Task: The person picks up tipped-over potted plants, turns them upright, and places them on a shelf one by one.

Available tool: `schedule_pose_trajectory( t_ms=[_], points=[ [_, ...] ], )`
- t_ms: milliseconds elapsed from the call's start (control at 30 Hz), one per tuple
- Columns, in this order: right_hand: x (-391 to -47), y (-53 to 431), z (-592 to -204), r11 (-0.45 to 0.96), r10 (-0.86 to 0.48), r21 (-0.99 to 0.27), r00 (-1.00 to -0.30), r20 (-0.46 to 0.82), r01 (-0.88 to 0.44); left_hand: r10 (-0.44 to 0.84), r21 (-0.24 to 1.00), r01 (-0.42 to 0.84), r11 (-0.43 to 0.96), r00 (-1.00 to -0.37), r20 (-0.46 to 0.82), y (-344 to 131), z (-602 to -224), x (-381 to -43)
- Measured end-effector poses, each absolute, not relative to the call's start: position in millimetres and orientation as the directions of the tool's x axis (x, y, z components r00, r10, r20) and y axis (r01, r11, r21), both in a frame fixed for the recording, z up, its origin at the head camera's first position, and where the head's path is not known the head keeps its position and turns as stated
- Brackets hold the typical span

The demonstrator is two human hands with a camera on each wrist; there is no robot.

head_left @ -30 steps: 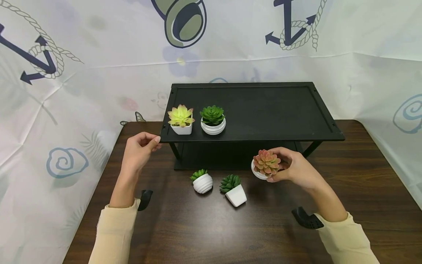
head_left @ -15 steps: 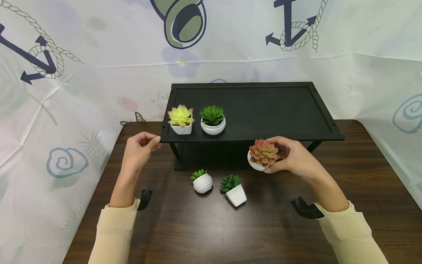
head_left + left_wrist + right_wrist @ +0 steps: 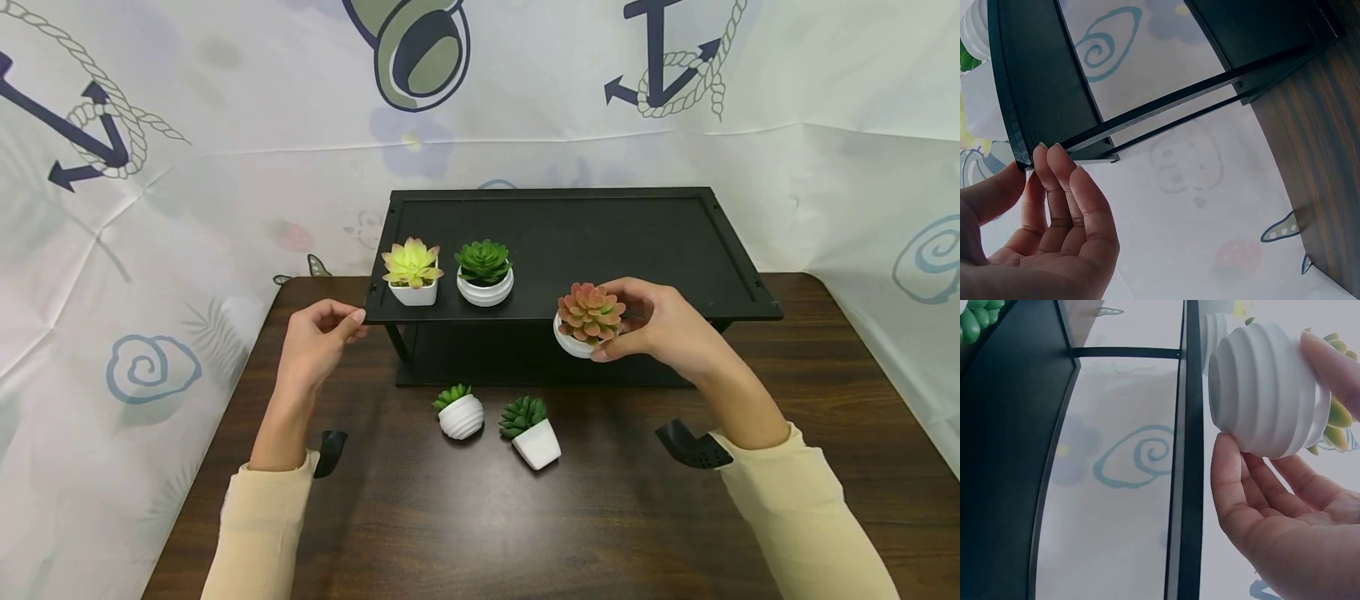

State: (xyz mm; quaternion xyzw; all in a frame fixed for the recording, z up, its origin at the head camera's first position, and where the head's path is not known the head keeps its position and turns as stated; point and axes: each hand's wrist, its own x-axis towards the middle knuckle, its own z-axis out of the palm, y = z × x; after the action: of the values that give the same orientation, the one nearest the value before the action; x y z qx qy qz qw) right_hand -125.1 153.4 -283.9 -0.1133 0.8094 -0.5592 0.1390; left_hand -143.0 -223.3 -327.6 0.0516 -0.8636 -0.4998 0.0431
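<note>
In the head view my right hand (image 3: 660,325) grips a reddish succulent (image 3: 591,312) in a white pot, held up at the front edge of the black shelf's (image 3: 615,242) top board. The right wrist view shows the ribbed round pot (image 3: 1266,390) between thumb and fingers. My left hand (image 3: 318,342) pinches the front left corner of that top board, thumb above and fingertips below, as the left wrist view shows. On the top board stand a yellow-green succulent (image 3: 411,265) in a square pot and a green succulent (image 3: 484,265) in a round pot.
Two more succulents lie tipped on the brown table (image 3: 450,533) before the shelf: one in a ribbed round pot (image 3: 461,417), one in a square white pot (image 3: 538,444). A lower black board (image 3: 480,358) sits under the top one. A printed white cloth (image 3: 247,208) hangs behind.
My right hand has lifted the reddish succulent up and slightly left, from in front of the lower board to the top board's front edge. My left hand has stayed at the corner.
</note>
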Motion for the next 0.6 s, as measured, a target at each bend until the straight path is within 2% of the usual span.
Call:
schedule_pose_trajectory(
  t_ms=[300, 600],
  points=[
    [-141.7, 147.6, -278.2, 0.395, -0.325, -0.918, -0.941, -0.093, -0.046, -0.137, 0.865, -0.058, 0.498, -0.990, 0.013, -222.9, -327.2, -143.0],
    [-151.6, 140.5, -277.6, 0.408, -0.263, -0.913, -0.957, -0.125, 0.007, -0.134, 0.865, -0.047, 0.499, -0.991, 0.023, -222.8, -327.4, -142.9]
  ],
)
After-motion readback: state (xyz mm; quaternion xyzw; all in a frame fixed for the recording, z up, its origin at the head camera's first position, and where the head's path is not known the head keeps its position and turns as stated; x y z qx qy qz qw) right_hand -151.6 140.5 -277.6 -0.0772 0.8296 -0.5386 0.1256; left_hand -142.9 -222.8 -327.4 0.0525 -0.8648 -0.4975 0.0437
